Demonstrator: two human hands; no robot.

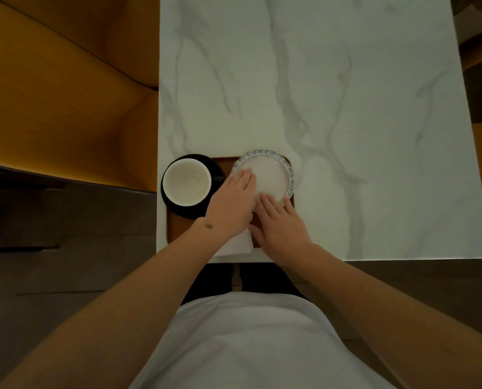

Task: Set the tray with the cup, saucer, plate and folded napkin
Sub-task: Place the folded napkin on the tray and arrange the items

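Head view: tray [178, 228] at table [346, 136] corner, far side open

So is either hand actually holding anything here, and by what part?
Nothing is gripped. Both the left hand and the right hand lie flat, fingers extended, on the near edge of the plate and the napkin.

- White marble-veined tabletop [346, 108], rectangular, mostly bare.
- Brown wooden tray [178, 228] lies directly on it, at the near left corner.
- The tray's left edge sits close along the tabletop's left edge.
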